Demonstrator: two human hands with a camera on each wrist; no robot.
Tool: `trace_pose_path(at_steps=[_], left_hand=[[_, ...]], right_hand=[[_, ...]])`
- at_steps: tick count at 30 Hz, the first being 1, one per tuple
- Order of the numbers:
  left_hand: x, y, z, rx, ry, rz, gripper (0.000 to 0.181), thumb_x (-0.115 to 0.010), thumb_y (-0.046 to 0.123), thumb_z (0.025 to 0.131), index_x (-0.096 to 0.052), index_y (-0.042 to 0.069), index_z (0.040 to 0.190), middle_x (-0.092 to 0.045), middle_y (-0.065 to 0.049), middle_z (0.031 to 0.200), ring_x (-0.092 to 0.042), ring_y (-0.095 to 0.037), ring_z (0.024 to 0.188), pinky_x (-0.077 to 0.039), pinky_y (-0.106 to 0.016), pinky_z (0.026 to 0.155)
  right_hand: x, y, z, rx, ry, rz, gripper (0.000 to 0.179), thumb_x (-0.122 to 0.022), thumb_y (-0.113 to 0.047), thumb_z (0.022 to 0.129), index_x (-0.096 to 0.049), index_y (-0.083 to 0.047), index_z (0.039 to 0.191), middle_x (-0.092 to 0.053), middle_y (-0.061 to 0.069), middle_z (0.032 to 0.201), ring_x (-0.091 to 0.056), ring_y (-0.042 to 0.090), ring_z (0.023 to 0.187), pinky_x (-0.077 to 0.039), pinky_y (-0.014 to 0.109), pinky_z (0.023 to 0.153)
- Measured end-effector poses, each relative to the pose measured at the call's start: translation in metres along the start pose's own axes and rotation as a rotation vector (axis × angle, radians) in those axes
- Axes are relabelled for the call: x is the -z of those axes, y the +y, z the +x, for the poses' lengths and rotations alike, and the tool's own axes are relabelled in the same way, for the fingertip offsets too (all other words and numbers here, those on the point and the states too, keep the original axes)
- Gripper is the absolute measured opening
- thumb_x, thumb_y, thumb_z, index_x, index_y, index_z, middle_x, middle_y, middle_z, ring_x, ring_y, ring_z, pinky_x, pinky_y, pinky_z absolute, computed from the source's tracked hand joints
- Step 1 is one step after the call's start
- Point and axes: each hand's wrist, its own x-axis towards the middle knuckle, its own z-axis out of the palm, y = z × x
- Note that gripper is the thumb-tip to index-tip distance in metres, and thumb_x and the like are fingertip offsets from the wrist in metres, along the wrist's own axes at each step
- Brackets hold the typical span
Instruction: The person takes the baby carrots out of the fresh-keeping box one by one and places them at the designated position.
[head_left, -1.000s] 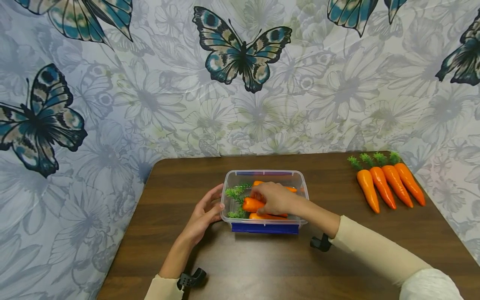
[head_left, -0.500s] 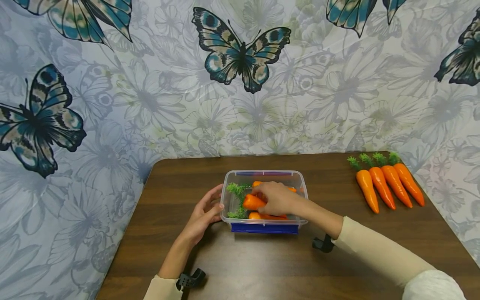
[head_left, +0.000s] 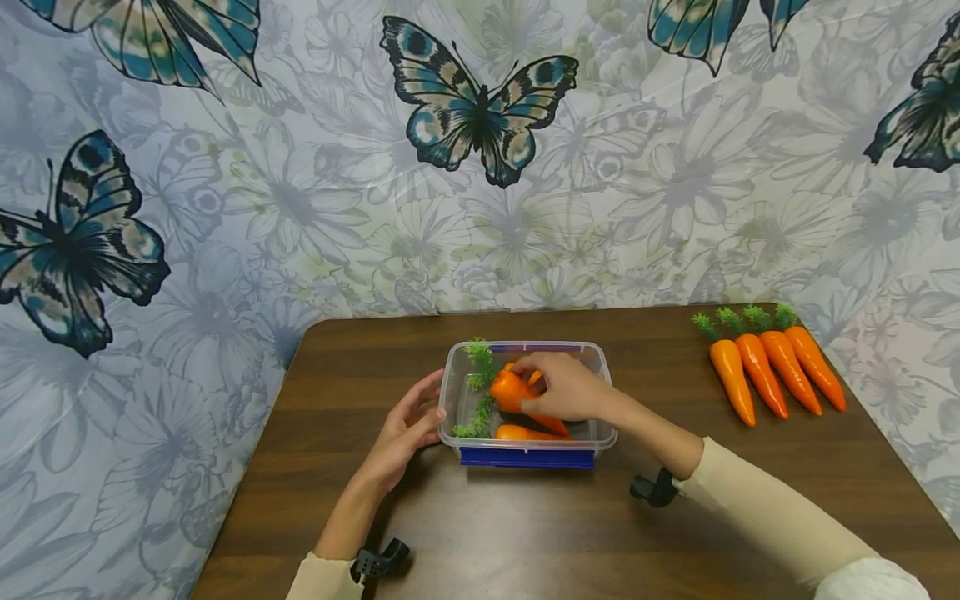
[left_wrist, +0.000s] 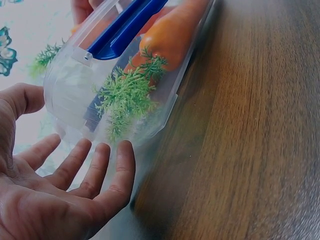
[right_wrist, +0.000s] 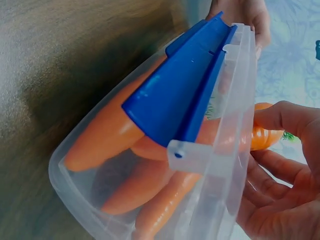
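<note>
A clear plastic food container with blue latches stands lidless on the table, several orange carrots with green leafy tops inside it. My right hand reaches over it and pinches one carrot between thumb and fingers. That carrot is raised toward the rim, its leaves at the back left; in the right wrist view its thick end shows above the container wall. My left hand touches the container's left end, thumb near the rim and fingers relaxed along the side, as the left wrist view also shows.
Several more carrots lie side by side on the brown wooden table at the far right, leaves toward the back. Behind the table hangs a butterfly-print cloth. A black strap device sits on each wrist.
My right hand has lifted the pinched carrot up and toward the back of the container; its leaves now stand over the back left rim. The left hand stays at the container's side.
</note>
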Motion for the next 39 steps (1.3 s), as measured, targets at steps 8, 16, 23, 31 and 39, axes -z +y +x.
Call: trace_pose_path(at_steps=[8, 16, 23, 31, 39], left_hand=[[0.0, 0.0, 0.001, 0.001, 0.001, -0.003, 0.063, -0.062, 0.022, 0.11, -0.037, 0.03, 0.167, -0.041, -0.018, 0.167, -0.05, -0.048, 0.143, -0.06, -0.039, 0.096], [0.0, -0.002, 0.0, 0.0, 0.003, 0.0, 0.063, -0.062, 0.021, 0.11, -0.038, 0.03, 0.167, -0.043, -0.017, 0.166, -0.053, -0.044, 0.14, -0.061, -0.039, 0.096], [0.0, -0.001, 0.0, 0.001, 0.007, 0.006, 0.062, -0.062, 0.021, 0.11, -0.038, 0.03, 0.167, -0.044, -0.016, 0.165, -0.052, -0.042, 0.14, -0.06, -0.039, 0.096], [0.0, 0.0, 0.001, -0.002, 0.001, 0.007, 0.062, -0.061, 0.021, 0.11, -0.038, 0.03, 0.167, -0.043, -0.017, 0.166, -0.052, -0.044, 0.14, -0.06, -0.04, 0.096], [-0.001, -0.002, 0.002, -0.002, 0.015, 0.003, 0.062, -0.062, 0.02, 0.11, -0.039, 0.029, 0.167, -0.045, -0.016, 0.165, -0.054, -0.042, 0.138, -0.061, -0.04, 0.095]], right_hand=[[0.013, 0.005, -0.008, -0.018, 0.029, 0.076, 0.051, -0.079, -0.022, 0.093, -0.067, -0.008, 0.14, -0.074, 0.01, 0.129, -0.075, 0.021, 0.105, -0.063, 0.041, 0.097], [0.029, 0.008, -0.017, -0.036, 0.064, 0.116, 0.051, -0.079, -0.026, 0.095, -0.066, -0.008, 0.141, -0.075, 0.01, 0.126, -0.072, 0.02, 0.104, -0.061, 0.047, 0.099], [0.045, 0.013, -0.024, -0.029, 0.104, 0.149, 0.045, -0.079, -0.027, 0.097, -0.068, -0.009, 0.136, -0.077, 0.008, 0.121, -0.072, 0.019, 0.102, -0.061, 0.041, 0.095], [0.059, 0.024, -0.036, -0.069, 0.099, 0.155, 0.045, -0.076, -0.031, 0.1, -0.069, -0.008, 0.138, -0.076, 0.011, 0.123, -0.072, 0.02, 0.1, -0.059, 0.037, 0.09], [0.068, 0.036, -0.053, -0.107, 0.126, 0.147, 0.045, -0.075, -0.034, 0.101, -0.069, -0.008, 0.137, -0.076, 0.013, 0.122, -0.072, 0.02, 0.097, -0.059, 0.033, 0.082]])
